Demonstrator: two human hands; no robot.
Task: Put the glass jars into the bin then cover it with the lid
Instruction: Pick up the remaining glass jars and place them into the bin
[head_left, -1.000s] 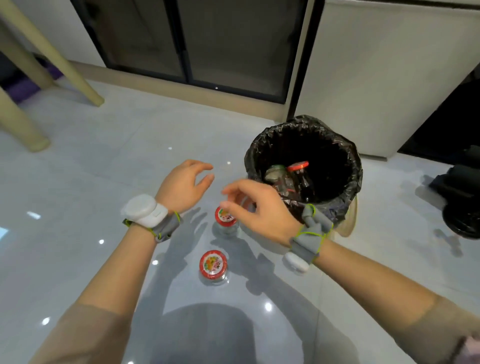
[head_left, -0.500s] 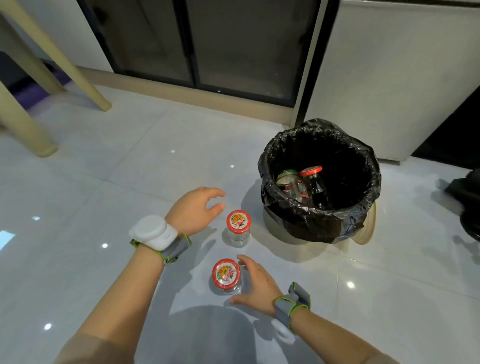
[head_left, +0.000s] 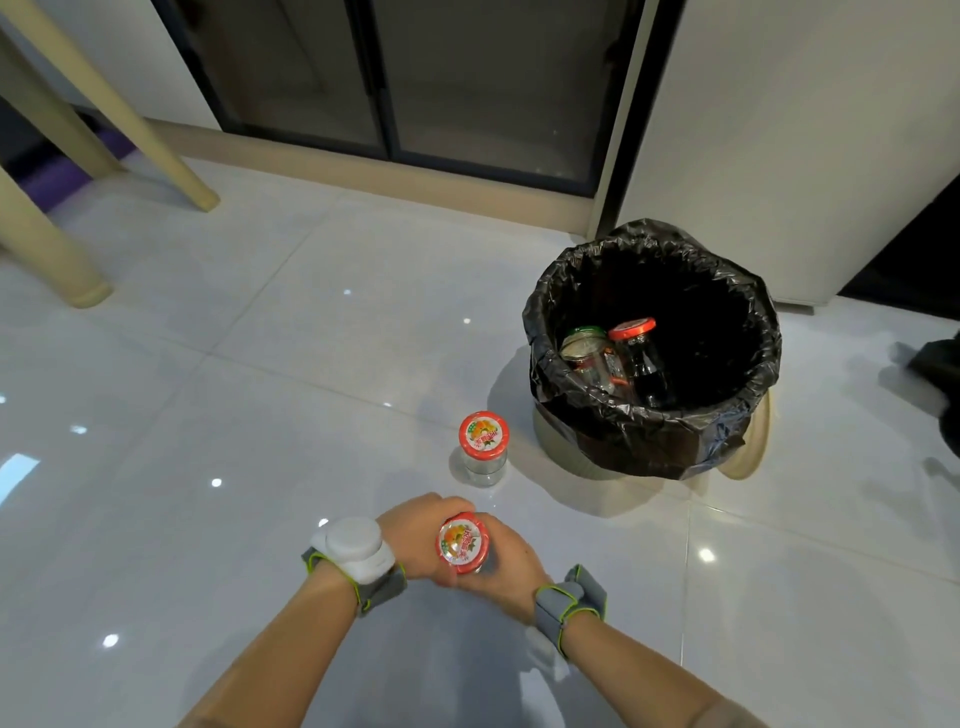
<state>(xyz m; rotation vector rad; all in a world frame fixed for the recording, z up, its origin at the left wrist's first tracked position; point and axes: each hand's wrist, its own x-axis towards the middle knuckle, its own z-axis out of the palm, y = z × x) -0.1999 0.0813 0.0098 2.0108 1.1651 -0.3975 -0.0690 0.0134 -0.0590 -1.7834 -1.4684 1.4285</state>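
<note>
Nearest the camera, both hands close on one small glass jar with a red printed lid (head_left: 463, 542), held between them above the glossy white tiled floor (head_left: 260, 415). The left hand (head_left: 415, 535) wraps the jar's left side, its fingers curled around the far side of the glass; the right hand (head_left: 506, 564) cups it from the right and beneath, fingers tucked under and mostly hidden. Only the lid and a sliver of glass show between the two sets of fingers. Each wrist wears a grey strap with green edging, and the left one carries a white round device (head_left: 353, 545).

Just beyond the fingertips, apart from them, a second jar with the same red lid (head_left: 483, 448) stands upright on the floor. Further out and to the right of the fingers sits the bin (head_left: 649, 447), lined with a black bag and open at the top. Inside it lie two more jars: one with a green-rimmed lid (head_left: 589, 351), one dark with a red lid (head_left: 636, 348), leaning side by side. That makes four jars in all: one held, one on the floor, two in the bin. A beige disc (head_left: 753, 441) leans behind the bin's right side. Two beige furniture legs (head_left: 62, 249) stand far left
</note>
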